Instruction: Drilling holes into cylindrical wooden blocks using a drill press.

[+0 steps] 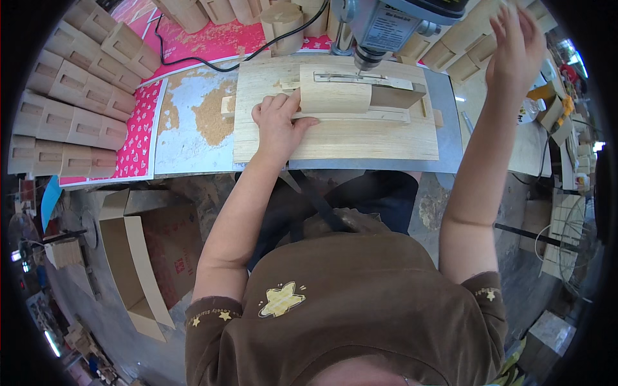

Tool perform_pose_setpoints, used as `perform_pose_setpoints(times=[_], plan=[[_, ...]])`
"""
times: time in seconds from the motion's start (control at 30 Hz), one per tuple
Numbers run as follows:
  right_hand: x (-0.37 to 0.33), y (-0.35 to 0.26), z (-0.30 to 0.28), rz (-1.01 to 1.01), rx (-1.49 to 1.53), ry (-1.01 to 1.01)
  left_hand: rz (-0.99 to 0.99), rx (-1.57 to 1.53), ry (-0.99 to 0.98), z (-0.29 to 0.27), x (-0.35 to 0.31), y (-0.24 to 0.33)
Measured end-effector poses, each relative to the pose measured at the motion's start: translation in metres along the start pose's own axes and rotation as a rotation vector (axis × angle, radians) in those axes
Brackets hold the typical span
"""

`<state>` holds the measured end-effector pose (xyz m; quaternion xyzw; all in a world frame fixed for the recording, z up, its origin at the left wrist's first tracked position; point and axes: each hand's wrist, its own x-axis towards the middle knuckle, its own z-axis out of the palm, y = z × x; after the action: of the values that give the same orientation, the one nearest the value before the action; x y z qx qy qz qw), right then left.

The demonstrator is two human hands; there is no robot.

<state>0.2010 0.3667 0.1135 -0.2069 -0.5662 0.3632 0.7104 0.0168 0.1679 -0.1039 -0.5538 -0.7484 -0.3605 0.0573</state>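
Note:
At the left end of a pale wooden block (335, 96) with a rounded top, my left hand (278, 125) grips it, fingers behind the end and thumb along the front. The block lies in a wooden jig with a metal strip (364, 79) along its back, on a flat wooden board (335, 141). Over the jig hangs the chuck (368, 59) of a drill press (402, 29), its bit just above the strip. My right hand (518, 48) is raised to the right of the machine, fingers apart; no held thing shows in it.
Stacked wooden blocks with slots (77, 96) line the left side, and more stand behind the press. Sawdust (214, 116) lies on the metal table. A black cable (212, 64) runs behind the board. An open cardboard box (145, 257) stands on the floor. A clear bottle (531, 109) sits at right.

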Motion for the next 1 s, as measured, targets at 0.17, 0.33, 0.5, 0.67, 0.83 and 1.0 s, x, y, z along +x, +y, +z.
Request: perform_pose_setpoints(times=[0.17, 0.33, 0.5, 0.67, 0.83, 1.0], plan=[[0.053, 0.015, 0.027, -0.078, -0.415, -0.545, 0.014, 0.048, -0.009, -0.001, 0.001, 0.003], [0.022, -0.007, 0.007, 0.01, -0.573, -0.476, -0.005, 0.067, -0.019, -0.003, 0.0, 0.003], [-0.082, -0.034, -0.029, -0.188, -0.73, -0.495, 0.004, 0.07, -0.015, -0.001, -0.002, -0.001], [-0.123, 0.017, -0.043, -0.3, -0.591, -0.393, 0.014, 0.051, -0.001, 0.0, 0.0, 0.003], [-0.136, 0.053, -0.045, -0.377, -0.584, -0.392, 0.032, 0.06, 0.014, 0.002, -0.001, -0.001], [-0.104, 0.025, -0.051, -0.47, -0.575, -0.438, -0.026, 0.042, -0.021, 0.001, 0.0, 0.004]])
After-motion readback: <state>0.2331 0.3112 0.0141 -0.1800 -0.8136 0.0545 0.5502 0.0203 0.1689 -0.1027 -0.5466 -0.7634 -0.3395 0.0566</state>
